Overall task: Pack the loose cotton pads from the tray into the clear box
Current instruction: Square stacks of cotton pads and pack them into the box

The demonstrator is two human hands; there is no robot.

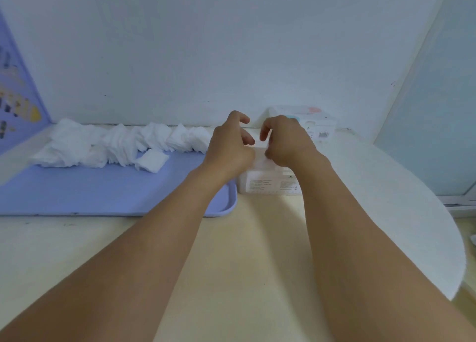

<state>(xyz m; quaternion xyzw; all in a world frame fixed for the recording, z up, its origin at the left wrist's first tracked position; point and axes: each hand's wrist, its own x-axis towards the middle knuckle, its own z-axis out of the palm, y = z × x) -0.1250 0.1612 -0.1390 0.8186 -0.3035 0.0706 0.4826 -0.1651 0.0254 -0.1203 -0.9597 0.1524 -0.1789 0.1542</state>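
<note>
Both hands [255, 142] over pad-filled clear box [270, 182].

You are reaching both arms over the cream table [244, 238], your left hand [231, 146] and right hand [286, 143] hovering with fingers curled above the clear box [270, 182] just beside the blue tray [103, 187], where loose cotton pads [108, 146] are lying heaped along its far edge.

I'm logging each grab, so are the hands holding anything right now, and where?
It cannot be told. Both the left hand and right hand hover with curled fingers over the clear box; motion blur hides any cotton pad between them.
</note>
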